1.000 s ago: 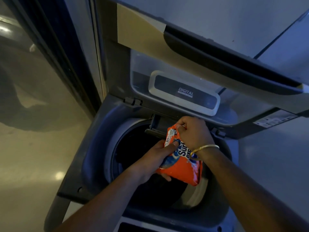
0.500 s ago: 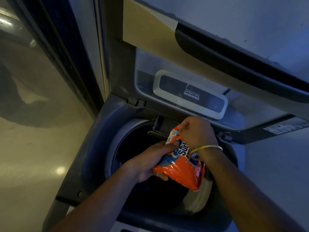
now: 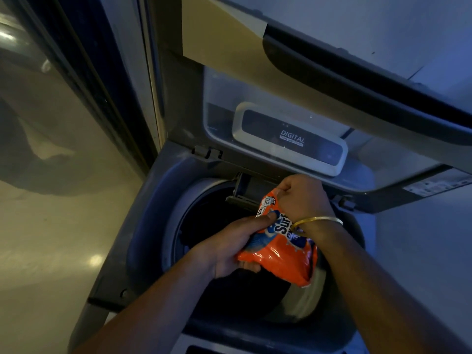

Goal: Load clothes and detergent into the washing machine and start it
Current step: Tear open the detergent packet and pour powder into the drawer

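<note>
Both hands grip the orange detergent pouch [image 3: 281, 254] above the open drum [image 3: 176, 226]: the left hand [image 3: 229, 249] wraps its lower body, the right hand [image 3: 304, 200] pinches its top corner. The drum's contents look dark, perhaps clothes. Behind, the lid [image 3: 288, 139] stands raised.

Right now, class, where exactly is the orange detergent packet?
The orange detergent packet is centre-right in the head view, held over the open drum by both hands: left hand on its side, right hand gripping its top.
</note>
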Motion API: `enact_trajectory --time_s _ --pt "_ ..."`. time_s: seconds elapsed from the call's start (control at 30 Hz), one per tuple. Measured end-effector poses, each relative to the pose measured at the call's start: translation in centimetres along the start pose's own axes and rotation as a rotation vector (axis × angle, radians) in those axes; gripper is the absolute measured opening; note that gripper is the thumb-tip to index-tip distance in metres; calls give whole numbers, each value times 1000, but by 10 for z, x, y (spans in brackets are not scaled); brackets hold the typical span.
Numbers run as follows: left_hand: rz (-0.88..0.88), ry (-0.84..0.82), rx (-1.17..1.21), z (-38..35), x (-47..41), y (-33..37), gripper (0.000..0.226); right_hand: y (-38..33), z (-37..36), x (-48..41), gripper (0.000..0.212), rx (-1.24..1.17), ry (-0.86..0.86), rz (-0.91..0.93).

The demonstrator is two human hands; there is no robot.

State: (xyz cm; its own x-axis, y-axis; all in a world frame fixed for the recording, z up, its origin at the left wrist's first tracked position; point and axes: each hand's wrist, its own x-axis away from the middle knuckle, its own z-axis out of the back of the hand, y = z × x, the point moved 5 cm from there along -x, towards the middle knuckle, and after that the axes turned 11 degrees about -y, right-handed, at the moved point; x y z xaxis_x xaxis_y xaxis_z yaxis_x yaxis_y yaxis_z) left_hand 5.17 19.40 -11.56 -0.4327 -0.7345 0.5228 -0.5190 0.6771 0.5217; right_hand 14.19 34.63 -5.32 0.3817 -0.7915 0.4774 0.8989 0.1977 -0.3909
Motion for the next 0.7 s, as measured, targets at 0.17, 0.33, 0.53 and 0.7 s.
enact_trajectory --time_s 0.17,0.33,0.53,0.7 --pt "3 -3 20 0 1 2 58 -5 0 -3 15 -5 -18 5" --pt "-2 -7 14 0 1 4 48 -7 1 -2 16 -12 -19 0" --pt "-8 -21 8 2 1 2 47 -5 1 1 17 -37 7 11" --pt "-5 -16 -6 0 0 3 51 -5 2 1 20 -32 12 13"
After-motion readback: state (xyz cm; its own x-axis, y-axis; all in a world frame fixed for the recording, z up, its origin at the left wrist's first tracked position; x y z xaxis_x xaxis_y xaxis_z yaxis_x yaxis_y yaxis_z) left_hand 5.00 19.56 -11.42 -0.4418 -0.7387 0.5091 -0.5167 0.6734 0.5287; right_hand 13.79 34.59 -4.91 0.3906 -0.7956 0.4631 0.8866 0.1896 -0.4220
